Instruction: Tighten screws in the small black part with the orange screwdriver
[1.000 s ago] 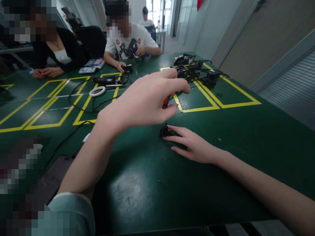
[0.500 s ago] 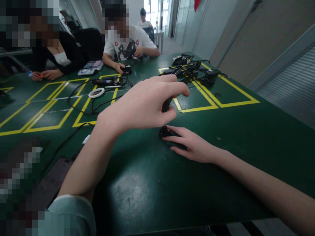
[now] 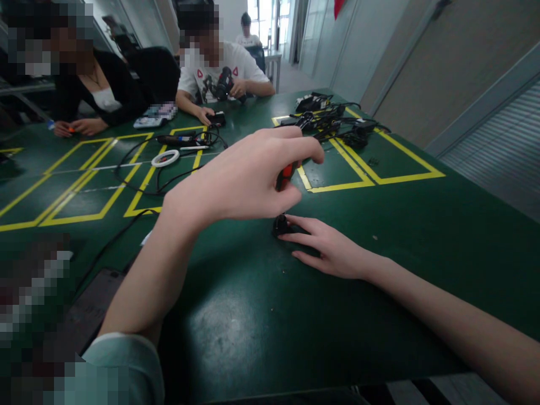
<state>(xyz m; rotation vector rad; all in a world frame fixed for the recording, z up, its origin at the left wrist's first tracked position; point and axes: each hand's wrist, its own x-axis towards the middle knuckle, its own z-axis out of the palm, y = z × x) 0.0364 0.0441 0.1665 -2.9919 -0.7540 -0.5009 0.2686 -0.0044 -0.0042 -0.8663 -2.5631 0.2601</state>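
While a small black part (image 3: 278, 225) is steadied on the green table (image 3: 379, 326), just below the centre of view, a red-and-black tool (image 3: 287, 173) is held over it in the left hand (image 3: 248, 171), at eleven o'clock from the part. The fingers of that hand are curled around the tool, apparently a screwdriver handle; its lower end is hidden, so contact with the part cannot be confirmed. Between three and four o'clock, the right hand (image 3: 335, 250) is laid low, and the part is gripped lightly at its fingertips, with one lower finger held clear. The step in hand is judged to be the working of the tool on the part. For this, the part would need to be held firm and the tool aligned above it. The part appears squat, dark and compact; finer detail is too small to be made out.
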